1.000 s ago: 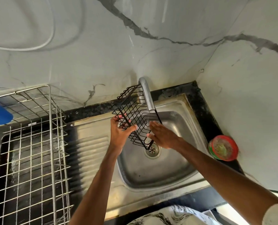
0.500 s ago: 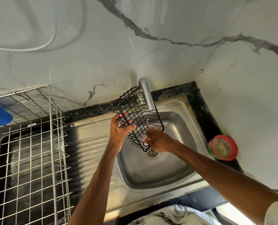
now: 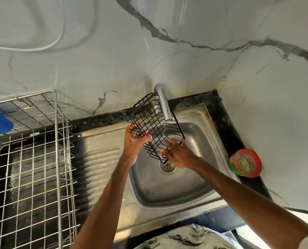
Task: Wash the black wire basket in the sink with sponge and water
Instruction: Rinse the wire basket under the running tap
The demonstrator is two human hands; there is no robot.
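Two hazards, one item, both my hands on it.

Hazard 1, knock. The basket (image 3: 155,126) is held tilted right under the tap (image 3: 163,103), whose spout crosses its upper rim. Turning it further could, I judge, catch the wires on the spout and jolt it out of my hold.

Hazard 2, drop. Thin wire gives little purchase, less if it is wet. If my grip slackens, the basket falls into the sink (image 3: 194,198), over the drain (image 3: 167,166).

Note. No sponge shows in either hand. A red-and-green tub (image 3: 245,162) sits on the bench (image 3: 226,126), well apart to my right. Reaching for it would leave one hand bearing the basket. I cannot tell whether water is running.

Item, position. The basket is in the air above the basin, not resting on it, and lies between my hands.

Left hand (image 3: 134,141): at the basket's left side, thumb across the front wires and fingers behind, clamped on the basket.

Right hand (image 3: 178,155): at the lower right corner, fingers spread against the mesh and blurred. I cannot tell whether they grip or only touch.
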